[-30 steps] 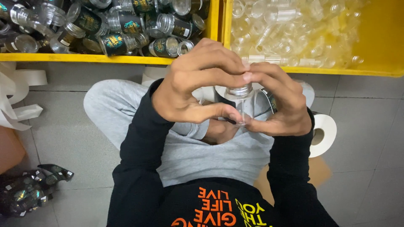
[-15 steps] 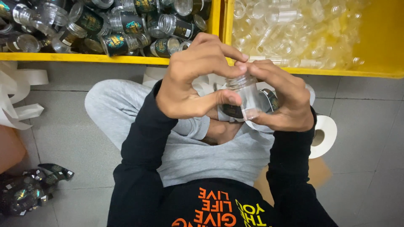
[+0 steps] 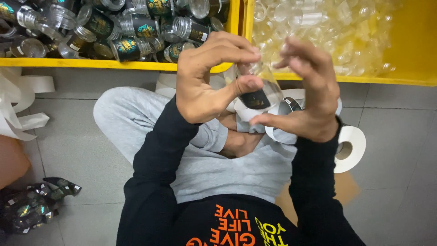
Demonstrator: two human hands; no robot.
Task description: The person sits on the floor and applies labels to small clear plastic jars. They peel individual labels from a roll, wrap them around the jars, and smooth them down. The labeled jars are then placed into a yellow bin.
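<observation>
Two hands hold one small clear jar [image 3: 260, 86] up in front of the person's chest. Far to the left of the jar, some crumpled dark labels [image 3: 32, 207] lie on the grey floor, and white paper strips [image 3: 20, 107] curl near them. Up and to the left of the jar sits a yellow bin [image 3: 114, 64] full of jars with dark labels. The left hand [image 3: 207, 75] is closed on the jar, with the thumb pressing a dark label [image 3: 255, 99] on its side. The right hand [image 3: 309, 98] touches the jar from the other side; its fingers are spread and look blurry. Just below the jar a white paper roll [image 3: 350, 146] rests by the person's grey knee. Up and to the right of the jar is another yellow bin [image 3: 412, 54], filled with plain clear jars.
</observation>
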